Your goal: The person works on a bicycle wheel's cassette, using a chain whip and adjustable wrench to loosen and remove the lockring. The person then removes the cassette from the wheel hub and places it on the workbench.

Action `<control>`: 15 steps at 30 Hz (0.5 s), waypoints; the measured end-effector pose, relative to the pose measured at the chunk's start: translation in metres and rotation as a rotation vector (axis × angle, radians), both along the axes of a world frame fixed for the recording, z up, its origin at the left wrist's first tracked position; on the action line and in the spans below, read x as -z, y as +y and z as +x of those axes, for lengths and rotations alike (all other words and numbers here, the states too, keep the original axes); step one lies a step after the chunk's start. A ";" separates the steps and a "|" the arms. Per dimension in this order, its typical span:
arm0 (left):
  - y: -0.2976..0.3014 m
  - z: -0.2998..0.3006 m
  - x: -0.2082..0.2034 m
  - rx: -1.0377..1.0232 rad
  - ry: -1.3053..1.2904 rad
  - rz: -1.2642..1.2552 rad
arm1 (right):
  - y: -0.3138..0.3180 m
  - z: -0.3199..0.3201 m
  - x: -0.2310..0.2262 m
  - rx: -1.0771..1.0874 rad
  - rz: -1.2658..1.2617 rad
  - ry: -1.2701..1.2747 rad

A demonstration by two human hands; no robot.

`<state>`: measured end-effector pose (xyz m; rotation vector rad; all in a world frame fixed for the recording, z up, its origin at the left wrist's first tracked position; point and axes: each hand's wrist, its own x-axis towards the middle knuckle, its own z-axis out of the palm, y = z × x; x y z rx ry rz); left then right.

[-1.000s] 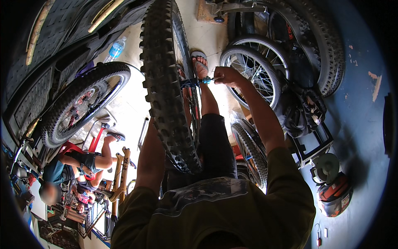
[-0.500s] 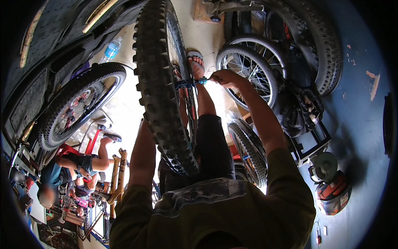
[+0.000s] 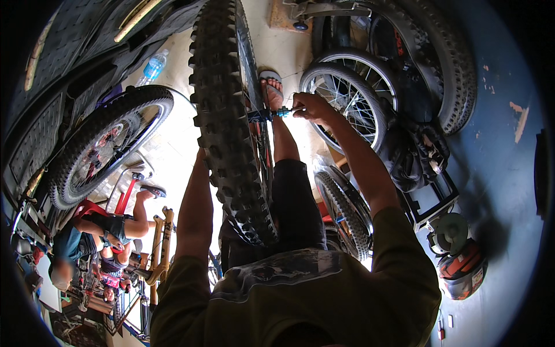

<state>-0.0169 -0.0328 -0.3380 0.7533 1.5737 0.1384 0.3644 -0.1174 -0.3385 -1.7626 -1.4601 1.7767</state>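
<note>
A bicycle wheel with a knobby black tyre stands upright between my legs, its tread facing me. From its right side the hub axle sticks out, with teal-blue parts along it. My right hand is at the axle's outer end, its thumb and fingers pinched on a thin metal piece. Whether that piece is the axle's own tip or a separate tool is too small to tell. My left forearm reaches up on the wheel's left side. The left hand itself is hidden behind the tyre.
Another knobby wheel leans at the left near a water bottle. Several wheels, including a small spoked one, stand at the right. A seated person is at the lower left beside a gold fork. A helmet lies far right.
The wheel has shifted slightly to the right at its hub. My right hand's fingers have changed position, raised and turned around the thin metal piece, which now shows more.
</note>
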 end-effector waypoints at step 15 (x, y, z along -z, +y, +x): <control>0.001 0.001 0.003 0.010 -0.003 -0.017 | 0.007 0.006 0.015 -0.247 -0.166 -0.057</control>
